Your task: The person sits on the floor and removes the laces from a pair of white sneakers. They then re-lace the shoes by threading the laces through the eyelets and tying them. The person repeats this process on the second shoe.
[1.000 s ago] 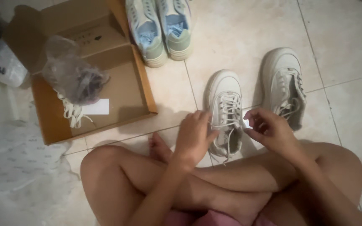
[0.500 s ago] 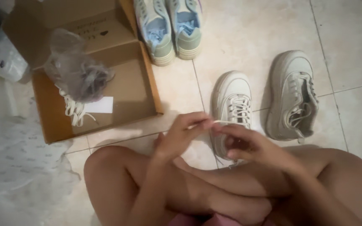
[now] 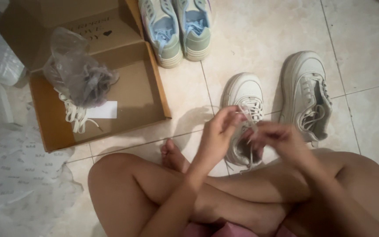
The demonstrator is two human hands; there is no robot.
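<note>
Beige floor tiles (image 3: pixel 259 39) with thin grout lines fill the head view, and a person sits on them cross-legged with bare knees low in the picture. Left hand (image 3: pixel 218 134) and right hand (image 3: pixel 279 138) are raised just above a cream sneaker (image 3: pixel 244 94) that lies directly ahead of the shins, toe pointing away. Both hands have their fingers pinched together on a pale shoelace (image 3: pixel 247 117) that runs from the sneaker's eyelets up between them; the right hand is blurred, so the exact finger placement on the lace cannot be told. Just to the right stands the second cream sneaker (image 3: pixel 305 94), tilted on its side with its laces loose and its opening facing right. Further away, near the top edge, a pair of pale blue and green sneakers (image 3: pixel 178 28) stands side by side with heels toward the person. To the left lies an open cardboard box (image 3: pixel 132 94) holding a crumpled clear plastic bag (image 3: pixel 77 74), a bundle of white laces (image 3: pixel 73 116) and a white card (image 3: pixel 102 109). White tissue paper (image 3: pixel 18 175) spreads over the floor at lower left.
</note>
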